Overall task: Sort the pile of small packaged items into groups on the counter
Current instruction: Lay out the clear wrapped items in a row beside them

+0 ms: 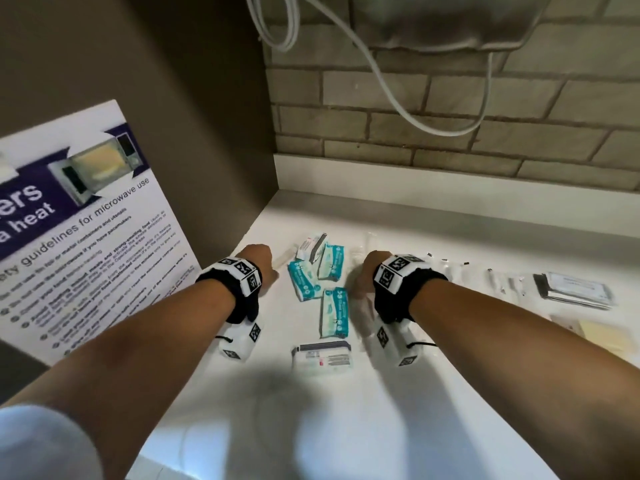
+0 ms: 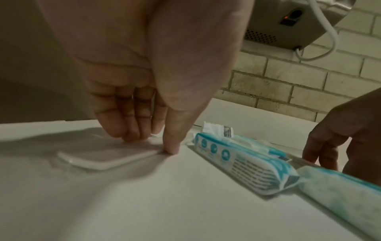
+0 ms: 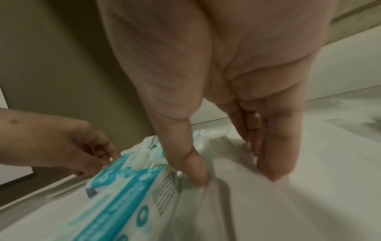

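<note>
Three teal-and-white wipe packs (image 1: 334, 311) lie mid-counter between my hands, with a white-and-grey pack (image 1: 323, 356) in front and another (image 1: 311, 245) behind. My left hand (image 1: 263, 268) is left of them. Its fingertips (image 2: 128, 137) sit on a flat white packet (image 2: 107, 156) and its thumb is against the packet's near edge, pinching it on the white counter (image 2: 185, 203). A teal pack (image 2: 243, 164) lies just to its right. My right hand (image 1: 363, 278) points down beside a teal pack (image 3: 123, 195), with thumb and fingertips (image 3: 274, 171) spread and touching a clear wrapper (image 3: 224, 156).
Small clear packets (image 1: 450, 268) are strung out to the right, followed by a black-edged stack (image 1: 575, 289) and yellowish packets (image 1: 602, 334). A microwave poster (image 1: 86, 230) leans at the left. Behind the counter are a brick wall (image 1: 450, 126) and hanging cables (image 1: 398, 98).
</note>
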Demonstrator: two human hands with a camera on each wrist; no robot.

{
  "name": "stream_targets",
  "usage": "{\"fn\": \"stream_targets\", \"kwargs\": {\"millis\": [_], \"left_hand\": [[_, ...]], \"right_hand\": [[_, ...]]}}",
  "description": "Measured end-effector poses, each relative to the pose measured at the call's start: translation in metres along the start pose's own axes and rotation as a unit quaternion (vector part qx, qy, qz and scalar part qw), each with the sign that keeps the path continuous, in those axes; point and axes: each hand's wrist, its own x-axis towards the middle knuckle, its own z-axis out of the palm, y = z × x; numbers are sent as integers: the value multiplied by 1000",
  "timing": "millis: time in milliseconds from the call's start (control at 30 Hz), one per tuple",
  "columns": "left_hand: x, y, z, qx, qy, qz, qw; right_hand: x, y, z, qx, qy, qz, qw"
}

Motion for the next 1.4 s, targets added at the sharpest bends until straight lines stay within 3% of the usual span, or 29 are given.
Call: {"fn": "stream_targets", "kwargs": {"millis": [333,467,633,833,1000,1200,1400], "left_hand": [[6,-13,-7,-42,-27,28,998],[4,-15,-13,-82,17,59,995],[-15,16,-39,-218,79,132,964],[-50,88,-29,-272,-1,243,931],[-50,128,-5,-250,-63,231,938],[-43,141,5,-168,-136,240,947],[-57,120,-27,-114,-109,277,948]], "right_hand": [[-28,-12,-1,-14,-6,35,999],[-25,-2,7,10,29,102,994],[6,16,1,90,49,148,984],[3,40,-12,199,42,165,965],[-1,51,-18,226,50,151,961],[-4,56,-9,197,16,124,972],[1,46,2,188,9,93,978]]}}
